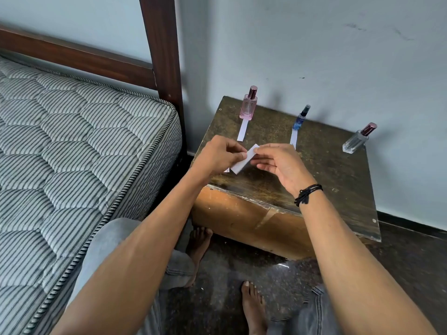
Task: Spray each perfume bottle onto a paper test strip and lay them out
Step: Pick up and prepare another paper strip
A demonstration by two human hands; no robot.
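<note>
Both hands meet over the near-left part of the dark, worn wooden table. The left hand and the right hand each pinch an end of a white paper piece held slanted just above the tabletop. It looks broader than the strips already laid down, so it is probably a small bundle being thumbed apart to free a single strip. A sliver of white shows under the left hand; whether it belongs to that bundle cannot be told.

Three perfume bottles stand along the far edge by the wall, well apart, likely so that each scent keeps its own place:
- a pink glass bottle with a rose metallic cap on the left
- a slim blue bottle with a black sprayer in the middle
- a clear square glass bottle with a dark red cap on the right

Two white paper strips lie flat. One runs from the foot of the pink bottle towards the near side, and the other does the same from the blue bottle, so each strip is matched to its source. Nothing lies before the clear bottle, so that bottle seems to be the last one left, and the paper in hand is presumably meant for it.
</note>
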